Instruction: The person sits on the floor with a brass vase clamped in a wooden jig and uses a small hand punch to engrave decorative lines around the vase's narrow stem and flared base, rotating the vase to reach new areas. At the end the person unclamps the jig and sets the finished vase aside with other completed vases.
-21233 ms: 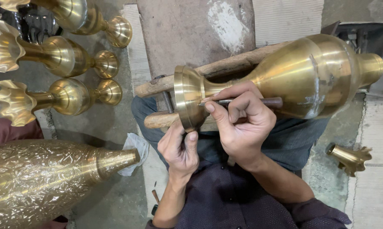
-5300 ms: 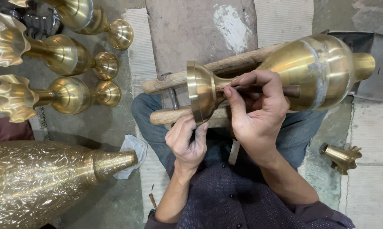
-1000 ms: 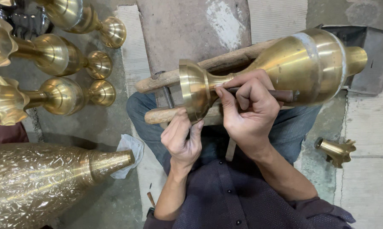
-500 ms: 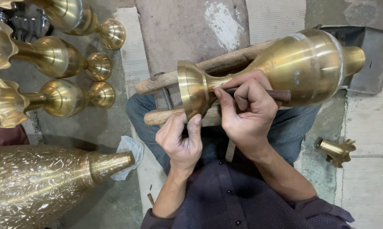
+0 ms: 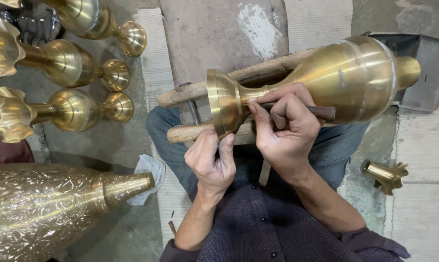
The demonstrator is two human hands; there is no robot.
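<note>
Left hand [image 5: 211,162] has slid nearer the heavy, slick brass vase [image 5: 321,85], fingers pinching its foot; right hand [image 5: 285,126] grips, probably, an engraving tool [image 5: 321,112].

engraved brass vessel [image 5: 49,208] cut off at left edge, tool [image 5: 321,112] tip hidden by fingers [image 5: 278,104]

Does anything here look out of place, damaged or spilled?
Nothing looks damaged or spilled. The brass vase lies on two wooden bars. One small brass piece lies alone on the floor, apart from the other brass vases.
</note>
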